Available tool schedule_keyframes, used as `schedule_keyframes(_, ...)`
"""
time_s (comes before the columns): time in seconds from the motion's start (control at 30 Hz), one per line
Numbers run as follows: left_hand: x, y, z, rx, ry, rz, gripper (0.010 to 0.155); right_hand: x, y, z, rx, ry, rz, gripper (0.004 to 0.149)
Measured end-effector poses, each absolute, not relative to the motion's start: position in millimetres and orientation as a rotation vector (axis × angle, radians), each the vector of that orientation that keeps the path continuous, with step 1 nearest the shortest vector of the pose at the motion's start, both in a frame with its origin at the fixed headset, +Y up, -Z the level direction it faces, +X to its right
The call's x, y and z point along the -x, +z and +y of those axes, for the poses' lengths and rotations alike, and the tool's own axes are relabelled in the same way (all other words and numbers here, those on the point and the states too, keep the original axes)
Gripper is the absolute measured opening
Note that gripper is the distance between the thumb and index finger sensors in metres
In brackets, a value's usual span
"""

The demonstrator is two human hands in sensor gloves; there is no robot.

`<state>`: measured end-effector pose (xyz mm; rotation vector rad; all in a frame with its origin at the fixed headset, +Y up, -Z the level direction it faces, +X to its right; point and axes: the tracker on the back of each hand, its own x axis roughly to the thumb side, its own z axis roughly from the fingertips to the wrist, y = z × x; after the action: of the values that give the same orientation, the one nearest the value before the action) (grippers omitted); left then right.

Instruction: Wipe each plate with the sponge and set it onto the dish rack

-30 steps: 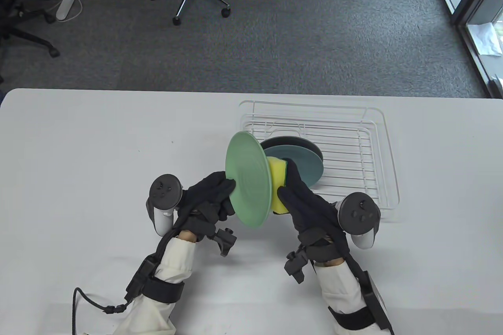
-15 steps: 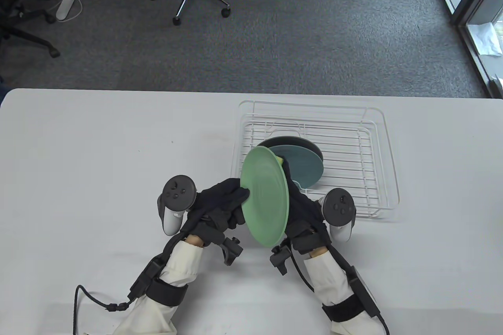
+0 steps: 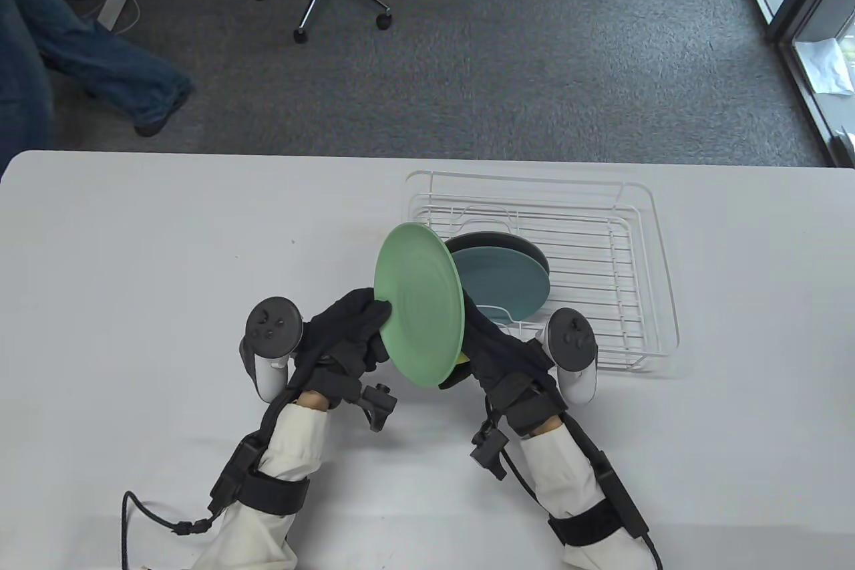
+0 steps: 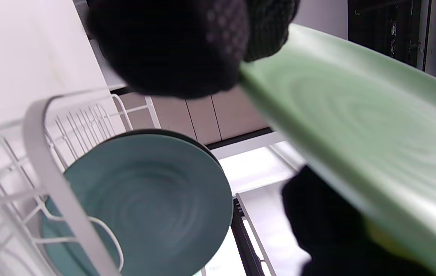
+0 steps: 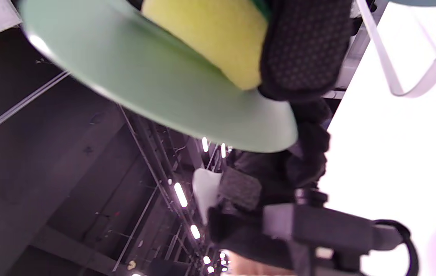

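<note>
L hand (image 3: 351, 329) pinches rim of tilted green plate (image 3: 419, 305); R hand (image 3: 497, 346) grips yellow sponge (image 5: 212, 42) against plate's far face. Teal plate (image 3: 504, 282) in dish rack (image 3: 641, 262) on table (image 3: 167, 249).

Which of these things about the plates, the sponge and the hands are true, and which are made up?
1. The left hand holds the light green plate by its rim. True.
2. The light green plate lies flat on the table. False: it is held up in the air, tilted on edge.
3. The right hand holds a yellow sponge against the plate. True.
4. The dish rack has no plates in it. False: a teal plate and a dark plate behind it are already in it.
5. The sponge is pink. False: it is yellow.
</note>
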<state>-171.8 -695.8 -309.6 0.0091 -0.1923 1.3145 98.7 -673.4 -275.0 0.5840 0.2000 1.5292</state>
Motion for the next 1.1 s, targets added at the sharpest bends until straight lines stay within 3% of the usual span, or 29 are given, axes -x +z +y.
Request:
schedule_keyframes(0.37, 152.2, -307.2, -696.4, 0.089, 1.299, -0.289, 0.043, -126.6, -275.7, -659.4, -0.569, 1.458, 0.055, 0.062)
schedule_keyframes(0.7, 127.8, -297.7, -691.2, 0.165, 1.328, -0.404, 0.041, -124.1, -286.5, -681.0, -0.510, 1.393, 0.125, 0.061)
schedule_keyframes(1.1, 145.4, -287.8, -668.3, -0.092, 1.369, -0.337, 0.040, -102.7, -291.6, -696.8, -0.624, 1.291, 0.436, 0.062)
